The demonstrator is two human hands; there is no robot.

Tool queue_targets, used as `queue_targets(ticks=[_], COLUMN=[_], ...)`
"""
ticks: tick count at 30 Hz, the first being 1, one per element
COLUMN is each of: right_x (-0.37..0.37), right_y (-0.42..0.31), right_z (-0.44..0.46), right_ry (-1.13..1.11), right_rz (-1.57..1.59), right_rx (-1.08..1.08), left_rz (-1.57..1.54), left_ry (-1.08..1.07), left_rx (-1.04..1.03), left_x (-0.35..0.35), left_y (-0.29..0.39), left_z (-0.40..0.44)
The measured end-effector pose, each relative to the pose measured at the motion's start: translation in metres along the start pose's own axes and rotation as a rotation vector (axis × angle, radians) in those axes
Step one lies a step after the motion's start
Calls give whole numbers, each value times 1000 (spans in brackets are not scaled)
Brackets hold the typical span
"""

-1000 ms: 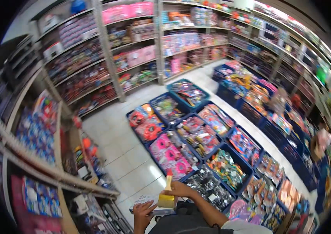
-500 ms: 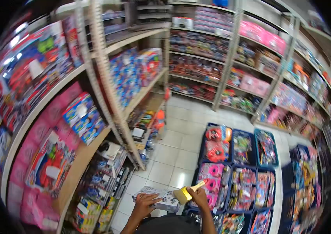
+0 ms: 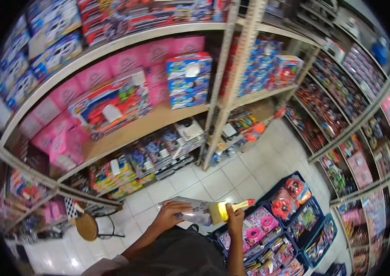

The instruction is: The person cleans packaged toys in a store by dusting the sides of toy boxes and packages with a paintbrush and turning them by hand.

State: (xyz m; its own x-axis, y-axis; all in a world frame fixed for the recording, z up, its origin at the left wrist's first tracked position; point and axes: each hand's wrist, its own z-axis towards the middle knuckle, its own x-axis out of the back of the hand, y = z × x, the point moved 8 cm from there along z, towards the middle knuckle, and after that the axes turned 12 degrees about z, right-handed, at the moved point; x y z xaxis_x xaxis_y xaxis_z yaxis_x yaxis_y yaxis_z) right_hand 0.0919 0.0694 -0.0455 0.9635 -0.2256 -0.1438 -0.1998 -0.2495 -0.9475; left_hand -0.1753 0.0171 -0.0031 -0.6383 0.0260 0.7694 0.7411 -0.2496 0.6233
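Observation:
My left hand [image 3: 173, 215] is closed over the near left part of a flat grey box [image 3: 199, 212] with a dark printed pattern, held in front of my body. In my right hand [image 3: 235, 221] is a wide paintbrush [image 3: 221, 211] with a shiny yellow band and a red-tipped handle that points to the right. The bristles are against or just over the box's right end; touching or apart I cannot tell. My fingers hide part of the brush handle and of the box's left side.
A shelf [image 3: 153, 117] ahead holds pink boxes, a large red toy box [image 3: 112, 106] and stacked blue boxes [image 3: 188, 80]. Blue crates [image 3: 303, 207] of packaged toys stand on the tiled floor at right. A round stool [image 3: 86, 226] is at left.
My view has turned left, so the shelf is now ahead and the crates sit lower right. Both hands keep hold of the box and the paintbrush, which is now tilted flatter.

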Motion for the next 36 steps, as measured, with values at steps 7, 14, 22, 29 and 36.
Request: queue_targets(ticks=[7, 14, 22, 29, 36], right_x=[-22, -29, -3, 27, -6], right_y=[-3, -23, -43, -23, 0], right_z=[7, 11, -9, -18, -63], right_ry=[-94, -90, 3, 98, -289], right_rz=[28, 236, 81, 152, -41], right_rx=[6, 57, 122, 220, 170], left_rz=[-188, -397, -488, -732, -831], left_ry=[134, 142, 89, 36, 103], left_rx=[-5, 251, 321, 281, 398], left_x=[11, 9, -10, -27, -35], left_y=[-8, -9, -5, 21, 21], left_z=[-7, -9, 0, 11, 17])
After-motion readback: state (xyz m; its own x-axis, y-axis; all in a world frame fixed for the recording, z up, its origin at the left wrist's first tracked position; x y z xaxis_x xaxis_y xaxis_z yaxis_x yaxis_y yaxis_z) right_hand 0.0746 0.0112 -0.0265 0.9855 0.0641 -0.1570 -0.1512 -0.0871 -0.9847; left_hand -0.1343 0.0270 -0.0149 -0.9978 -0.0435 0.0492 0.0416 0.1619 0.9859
